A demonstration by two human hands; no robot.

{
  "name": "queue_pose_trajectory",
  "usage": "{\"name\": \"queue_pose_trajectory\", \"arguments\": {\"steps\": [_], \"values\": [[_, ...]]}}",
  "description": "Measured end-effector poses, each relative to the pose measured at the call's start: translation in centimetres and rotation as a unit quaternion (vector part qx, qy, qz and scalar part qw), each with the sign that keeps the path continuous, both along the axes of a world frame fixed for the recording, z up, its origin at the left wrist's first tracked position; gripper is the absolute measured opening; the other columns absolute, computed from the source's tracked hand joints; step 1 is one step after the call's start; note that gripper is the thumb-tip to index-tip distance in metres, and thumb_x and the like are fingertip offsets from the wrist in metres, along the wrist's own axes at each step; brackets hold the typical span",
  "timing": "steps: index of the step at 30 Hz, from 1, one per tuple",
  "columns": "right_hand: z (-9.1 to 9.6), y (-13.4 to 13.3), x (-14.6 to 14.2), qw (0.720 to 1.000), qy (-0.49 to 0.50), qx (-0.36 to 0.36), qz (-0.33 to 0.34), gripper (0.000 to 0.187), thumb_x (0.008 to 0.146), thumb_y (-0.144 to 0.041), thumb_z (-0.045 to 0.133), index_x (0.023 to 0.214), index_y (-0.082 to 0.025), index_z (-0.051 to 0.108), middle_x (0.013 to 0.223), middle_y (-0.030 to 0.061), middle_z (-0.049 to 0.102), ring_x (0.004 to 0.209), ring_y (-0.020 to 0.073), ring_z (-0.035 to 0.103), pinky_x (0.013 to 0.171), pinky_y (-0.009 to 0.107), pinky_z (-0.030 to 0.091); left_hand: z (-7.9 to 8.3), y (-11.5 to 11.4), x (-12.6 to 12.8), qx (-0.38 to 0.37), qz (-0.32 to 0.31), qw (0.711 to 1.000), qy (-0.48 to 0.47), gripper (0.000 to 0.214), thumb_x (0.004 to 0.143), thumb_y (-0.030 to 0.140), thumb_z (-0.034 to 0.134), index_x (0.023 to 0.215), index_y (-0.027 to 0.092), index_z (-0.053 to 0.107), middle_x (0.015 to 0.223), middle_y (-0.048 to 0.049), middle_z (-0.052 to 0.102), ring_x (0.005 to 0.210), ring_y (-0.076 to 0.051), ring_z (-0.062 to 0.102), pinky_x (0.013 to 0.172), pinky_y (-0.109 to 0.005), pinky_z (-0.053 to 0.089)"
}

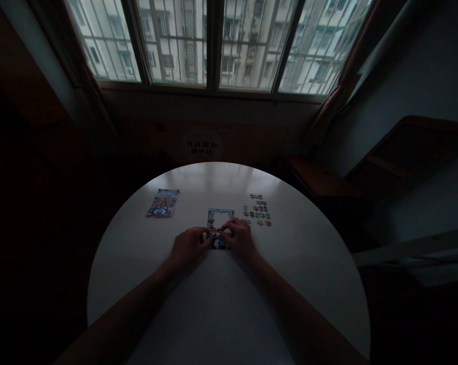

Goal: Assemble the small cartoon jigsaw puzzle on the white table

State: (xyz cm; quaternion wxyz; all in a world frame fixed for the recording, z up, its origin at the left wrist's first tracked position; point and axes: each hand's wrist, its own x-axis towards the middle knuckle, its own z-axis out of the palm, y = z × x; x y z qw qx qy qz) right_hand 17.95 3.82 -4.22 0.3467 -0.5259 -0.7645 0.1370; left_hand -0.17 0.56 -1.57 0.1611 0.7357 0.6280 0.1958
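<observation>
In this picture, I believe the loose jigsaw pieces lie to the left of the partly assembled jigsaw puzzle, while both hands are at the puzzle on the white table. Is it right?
The side is wrong: the head view shows the loose jigsaw pieces to the right of the partly assembled jigsaw puzzle. Both the left hand and right hand are at the puzzle on the white table.

Bare left forearm (pixel 133 306), bare right forearm (pixel 293 309), both slender and tapering, bare left hand (pixel 190 243), bare right hand (pixel 240 236)
</observation>
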Motion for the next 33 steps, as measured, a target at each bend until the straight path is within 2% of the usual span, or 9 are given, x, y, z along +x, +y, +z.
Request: {"name": "queue_pose_trajectory", "arguments": {"steps": [17, 27, 33], "values": [[-0.18, 0.10, -0.18, 1.000, -0.012, -0.009, 0.010, 0.004, 0.073, -0.020, 0.069, 0.076, -0.022, 0.070, 0.088, 0.0044, 0.064, 0.091, 0.0209, 0.054, 0.083, 0.034, 0.035, 0.32, -0.33, 0.34, -0.008, 0.000, 1.000, 0.018, 0.029, 0.082, 0.035, 0.057, 0.109, 0.028, 0.066, 0.079, 0.0000, 0.069, 0.068, -0.014, 0.061, 0.058, -0.022, 0.036], [-0.11, 0.10, -0.24, 1.000, -0.014, -0.005, 0.004, 0.005, 0.072, -0.020, 0.069, 0.077, -0.022, 0.070, 0.087, 0.0043, 0.064, 0.089, 0.0215, 0.054, 0.080, 0.034, 0.035, -0.19, -0.25, 0.25, 0.010, -0.005, 1.000, 0.007, 0.027, 0.084, 0.036, 0.054, 0.105, 0.028, 0.068, 0.076, 0.0012, 0.068, 0.067, -0.013, 0.061, 0.059, -0.021, 0.036], [-0.24, 0.18, -0.21, 1.000, -0.016, -0.008, 0.014, 0.006, 0.073, -0.021, 0.068, 0.079, -0.023, 0.071, 0.087, 0.0041, 0.064, 0.090, 0.0209, 0.054, 0.082, 0.034, 0.035, 0.03, -0.31, 0.27, 0.009, -0.009, 1.000, 0.010, 0.026, 0.083, 0.035, 0.055, 0.105, 0.028, 0.068, 0.076, 0.0014, 0.068, 0.068, -0.014, 0.061, 0.060, -0.021, 0.037]]}}
